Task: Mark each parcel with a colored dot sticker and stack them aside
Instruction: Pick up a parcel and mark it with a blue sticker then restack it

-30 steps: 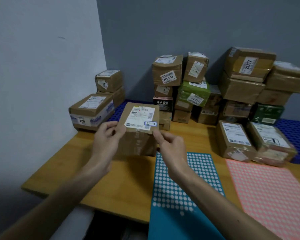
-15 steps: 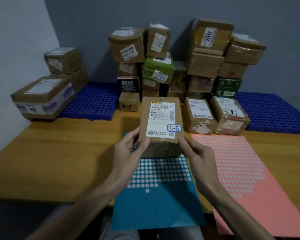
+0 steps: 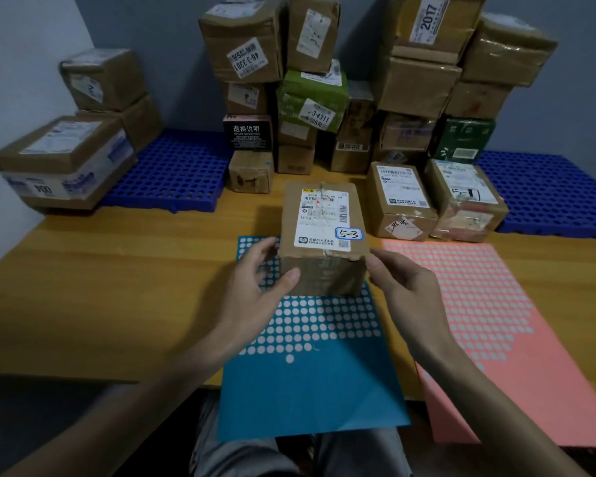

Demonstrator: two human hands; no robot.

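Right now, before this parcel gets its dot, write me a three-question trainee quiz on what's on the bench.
1. True or false: the parcel between the left hand and the right hand rests on the blue sheet, not on the pink sheet.
2. The handwritten tag on the parcel's label reads: A) 5-3, B) 2017, C) 6-1.
3. Fill in: the grid mats under the parcel stacks at the back are ___ in colour.

Key: 1 true; 2 A; 3 blue.
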